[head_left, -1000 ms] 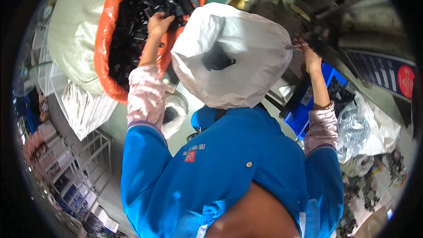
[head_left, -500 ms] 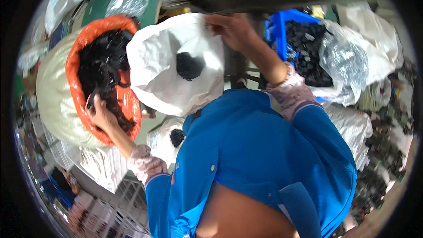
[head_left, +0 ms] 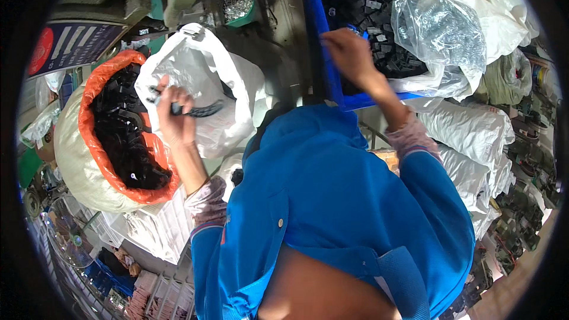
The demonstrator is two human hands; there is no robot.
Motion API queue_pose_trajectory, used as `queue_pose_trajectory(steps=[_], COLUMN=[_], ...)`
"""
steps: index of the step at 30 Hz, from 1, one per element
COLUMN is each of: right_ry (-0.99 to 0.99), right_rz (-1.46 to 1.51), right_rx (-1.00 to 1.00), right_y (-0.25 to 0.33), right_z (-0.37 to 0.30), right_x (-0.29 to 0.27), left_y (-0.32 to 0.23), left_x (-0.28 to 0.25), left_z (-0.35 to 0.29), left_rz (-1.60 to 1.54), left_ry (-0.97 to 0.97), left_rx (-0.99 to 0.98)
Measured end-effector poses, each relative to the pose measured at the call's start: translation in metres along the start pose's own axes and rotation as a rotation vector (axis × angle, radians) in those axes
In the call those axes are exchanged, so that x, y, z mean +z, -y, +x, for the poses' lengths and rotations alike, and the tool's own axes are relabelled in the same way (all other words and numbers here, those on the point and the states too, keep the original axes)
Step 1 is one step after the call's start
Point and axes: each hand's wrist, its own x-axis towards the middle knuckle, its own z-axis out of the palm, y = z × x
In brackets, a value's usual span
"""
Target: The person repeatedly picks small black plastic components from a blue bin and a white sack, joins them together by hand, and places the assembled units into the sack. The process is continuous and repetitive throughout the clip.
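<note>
My left hand (head_left: 176, 112) is closed round black curved plastic parts (head_left: 204, 108), over the mouth of an upright white sack (head_left: 243, 77). Parts stick out on both sides of its fingers. Left of that sack is a larger pale sack (head_left: 71, 148) with an orange liner (head_left: 89, 112) folded over its rim, full of black plastic pieces (head_left: 118, 136). My right hand (head_left: 354, 58) hangs over the left side of a blue bin (head_left: 332, 77), fingers bent together; what they hold, if anything, is hidden. Small black blocks (head_left: 385, 47) fill the bin.
Clear plastic film (head_left: 441, 29) lies over the bin's right side. Several full white sacks (head_left: 468, 130) lie below it at the right. A green tub (head_left: 240, 18) of small shiny pieces stands beyond the white sack. At the far left hangs a dark sign (head_left: 74, 47).
My left hand has come out of the orange-lined sack and over the white sack with black parts. My right hand has let go of the white sack's rim and moved to the blue bin.
</note>
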Motion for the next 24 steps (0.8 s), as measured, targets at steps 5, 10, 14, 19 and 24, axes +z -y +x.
queue_pose_trajectory(steps=[5,10,14,19,24], right_ry=[0.446,0.657,0.461,0.314,0.433], right_rz=[-0.657,-0.891,-0.540,0.013,-0.015], right_rx=[0.161,0.036,-0.137,-0.496,0.050], right_y=[-0.084,-0.098,-0.093,-0.022,-0.058], right_z=[-0.015,-0.005,-0.016,-0.002,-0.002], right_x=[-0.059,-0.044,-0.069,-0.097,-0.076], left_y=[0.092,0.151,0.167,0.186,0.183], left_x=[0.088,0.146,0.169,0.187,0.174], left_z=[-0.001,0.000,-0.001,0.001,0.006], left_rz=[0.193,0.403,0.525,0.473,0.371], left_ry=[0.070,0.245,0.229,0.289,0.257], left_rx=[-0.228,-0.333,-0.451,-0.633,-0.524])
